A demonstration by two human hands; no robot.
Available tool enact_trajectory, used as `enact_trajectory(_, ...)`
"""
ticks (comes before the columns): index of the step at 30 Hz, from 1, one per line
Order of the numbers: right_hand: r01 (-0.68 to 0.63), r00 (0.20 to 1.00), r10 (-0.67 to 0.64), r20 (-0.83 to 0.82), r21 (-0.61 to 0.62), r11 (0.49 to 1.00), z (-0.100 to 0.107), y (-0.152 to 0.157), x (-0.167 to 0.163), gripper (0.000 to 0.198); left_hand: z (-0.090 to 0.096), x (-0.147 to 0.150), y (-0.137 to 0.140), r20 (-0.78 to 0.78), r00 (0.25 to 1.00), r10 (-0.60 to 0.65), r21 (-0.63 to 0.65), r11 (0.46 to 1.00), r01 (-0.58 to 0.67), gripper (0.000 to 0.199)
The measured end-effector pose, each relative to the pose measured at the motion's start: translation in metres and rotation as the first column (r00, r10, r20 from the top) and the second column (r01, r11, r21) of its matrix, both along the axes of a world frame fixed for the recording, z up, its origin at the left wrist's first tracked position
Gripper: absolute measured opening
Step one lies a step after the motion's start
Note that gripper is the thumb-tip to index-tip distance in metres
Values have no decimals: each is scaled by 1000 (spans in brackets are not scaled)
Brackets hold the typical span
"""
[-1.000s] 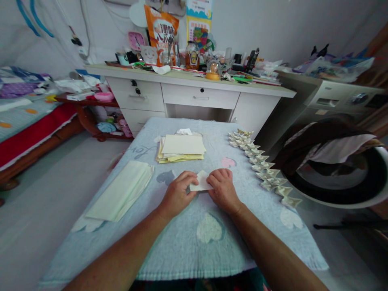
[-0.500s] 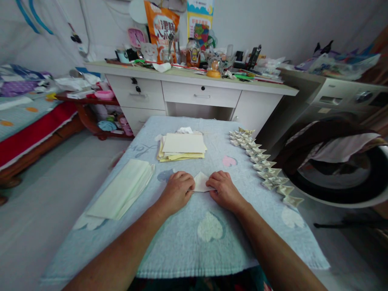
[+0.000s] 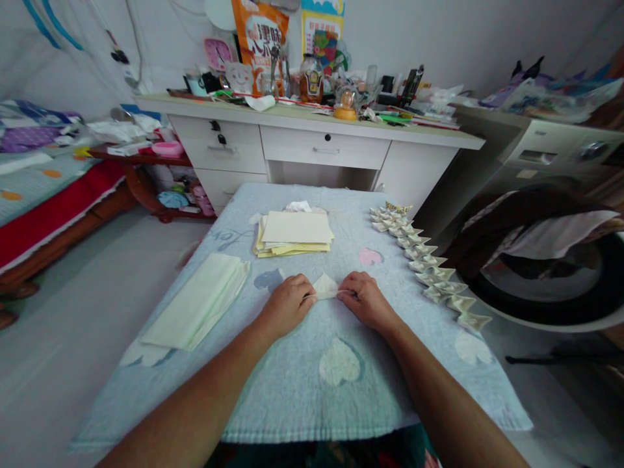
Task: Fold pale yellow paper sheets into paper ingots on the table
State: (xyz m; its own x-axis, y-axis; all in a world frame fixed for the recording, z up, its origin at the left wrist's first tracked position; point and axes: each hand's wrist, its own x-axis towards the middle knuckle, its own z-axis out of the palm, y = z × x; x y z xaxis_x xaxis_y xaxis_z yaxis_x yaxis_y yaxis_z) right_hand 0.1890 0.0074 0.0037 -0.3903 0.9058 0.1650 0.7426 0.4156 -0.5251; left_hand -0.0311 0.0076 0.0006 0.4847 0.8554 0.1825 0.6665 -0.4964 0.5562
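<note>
A small folded sheet of paper (image 3: 325, 286), with a pointed top, is between my two hands over the cloth-covered table. My left hand (image 3: 291, 300) pinches its left end, and my right hand (image 3: 363, 298) pinches its right end. Beyond them is a stack of cream and yellow paper (image 3: 296, 229). To the left of my left hand lies a pile of larger pale green paper (image 3: 197, 302). Several folded paper boats (image 3: 424, 261) stand in a row along the right side of the table.
A pale blue cloth with heart shapes covers the table (image 3: 273, 403). Behind it stands a white desk (image 3: 324, 144) crowded with jars and a snack bag (image 3: 260, 42). A washing machine (image 3: 541, 156) with its door open is at the right, a bed (image 3: 53, 188) at the left.
Along the paper's lower edge, a thin strip now lifts up between my fingers. My right hand has shifted slightly to the right. The view has moved a little.
</note>
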Motion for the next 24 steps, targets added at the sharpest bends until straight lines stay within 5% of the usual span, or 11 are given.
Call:
enact_trajectory(7,123,992,-122,5,-61,991,0,3,1,11,-5,-1,4,2,997,72,9,997,-72,18)
enact_trajectory(24,124,985,-114,126,-72,990,2,3,2,12,-7,-3,9,-46,992,115,29,993,-114,22)
